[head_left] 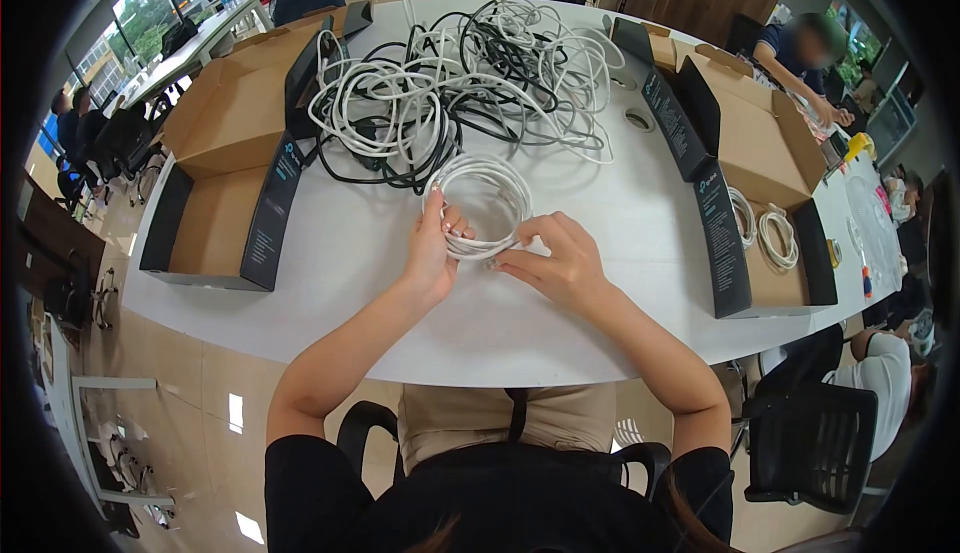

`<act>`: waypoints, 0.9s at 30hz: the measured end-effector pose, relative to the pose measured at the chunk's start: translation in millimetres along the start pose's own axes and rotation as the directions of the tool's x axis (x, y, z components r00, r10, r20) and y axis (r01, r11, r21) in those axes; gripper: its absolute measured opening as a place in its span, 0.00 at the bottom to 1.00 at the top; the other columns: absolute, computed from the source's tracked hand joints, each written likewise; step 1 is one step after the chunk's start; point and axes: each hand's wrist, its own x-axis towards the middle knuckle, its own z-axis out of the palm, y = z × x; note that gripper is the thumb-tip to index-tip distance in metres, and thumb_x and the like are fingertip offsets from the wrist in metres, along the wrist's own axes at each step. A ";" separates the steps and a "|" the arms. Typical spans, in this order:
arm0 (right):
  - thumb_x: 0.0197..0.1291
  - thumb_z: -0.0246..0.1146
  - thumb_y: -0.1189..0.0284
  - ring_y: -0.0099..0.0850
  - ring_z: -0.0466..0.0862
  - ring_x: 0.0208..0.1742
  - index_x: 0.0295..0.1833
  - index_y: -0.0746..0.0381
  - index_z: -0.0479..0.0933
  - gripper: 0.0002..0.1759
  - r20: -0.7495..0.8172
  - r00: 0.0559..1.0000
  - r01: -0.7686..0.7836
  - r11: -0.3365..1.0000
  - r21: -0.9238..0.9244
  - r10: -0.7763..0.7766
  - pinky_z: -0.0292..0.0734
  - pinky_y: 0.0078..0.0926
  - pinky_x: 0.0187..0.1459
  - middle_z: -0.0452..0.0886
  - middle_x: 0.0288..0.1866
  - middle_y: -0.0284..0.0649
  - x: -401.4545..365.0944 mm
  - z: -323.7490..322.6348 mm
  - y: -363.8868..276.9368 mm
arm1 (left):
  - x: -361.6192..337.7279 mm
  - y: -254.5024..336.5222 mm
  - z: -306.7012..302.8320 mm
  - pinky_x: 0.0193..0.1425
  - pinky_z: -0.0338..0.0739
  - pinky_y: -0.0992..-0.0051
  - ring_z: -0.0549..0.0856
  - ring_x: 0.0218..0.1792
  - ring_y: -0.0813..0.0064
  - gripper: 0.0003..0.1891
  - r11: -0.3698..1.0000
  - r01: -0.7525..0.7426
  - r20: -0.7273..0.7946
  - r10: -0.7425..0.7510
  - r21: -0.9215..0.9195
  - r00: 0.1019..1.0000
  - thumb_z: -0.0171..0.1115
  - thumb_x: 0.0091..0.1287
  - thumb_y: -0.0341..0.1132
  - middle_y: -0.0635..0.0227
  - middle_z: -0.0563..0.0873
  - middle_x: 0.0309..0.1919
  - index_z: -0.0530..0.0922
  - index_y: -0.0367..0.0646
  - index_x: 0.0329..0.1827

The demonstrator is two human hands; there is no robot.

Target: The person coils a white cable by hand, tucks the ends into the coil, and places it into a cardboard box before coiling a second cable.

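Note:
A white cable is wound into a round coil of several loops over the near middle of the white table. My left hand is closed around the coil's left side, thumb up along the loops. At its lower right, my right hand has thumb and forefinger at the cable, close to the rim of the coil. Beyond both hands lies a large tangle of white and black cables. The far part of the coil comes right up to the tangle's near edge.
An open black cardboard box with bare brown inside stands at left. Another open box at right holds coiled white cables. A person sits at the far right by a yellow item. A black chair stands behind at right.

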 end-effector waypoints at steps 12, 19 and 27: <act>0.51 0.67 0.75 0.25 0.80 0.23 0.38 0.61 0.72 0.11 0.124 0.926 -0.374 0.813 0.445 0.358 0.74 0.21 0.23 0.78 0.27 0.33 -12.5 19.9 2.9 | 4.4 -4.0 -4.0 0.32 0.69 0.78 0.62 0.19 0.85 0.14 0.996 0.036 -0.043 -0.040 -0.078 0.998 0.43 0.73 0.47 0.79 0.60 0.16 0.62 0.49 0.33; 0.58 0.63 0.74 0.20 0.75 0.20 0.56 0.63 0.62 0.23 0.334 0.445 -0.539 -0.050 0.841 0.831 0.69 0.16 0.22 0.72 0.20 0.31 7.3 16.8 -5.8 | -3.8 -16.9 6.2 0.31 0.67 0.80 0.61 0.19 0.86 0.12 0.993 -0.095 0.091 0.088 0.075 0.992 0.41 0.74 0.45 0.79 0.59 0.15 0.63 0.49 0.36; 0.58 0.64 0.68 0.20 0.64 0.12 0.63 0.64 0.63 0.29 0.229 0.529 -0.722 0.292 0.627 0.817 0.58 0.22 0.15 0.65 0.15 0.32 1.2 12.8 4.9 | -21.9 -24.5 11.6 0.28 0.68 0.80 0.62 0.16 0.87 0.07 0.835 -0.496 0.435 0.366 0.236 0.823 0.41 0.74 0.35 0.76 0.65 0.16 0.63 0.42 0.41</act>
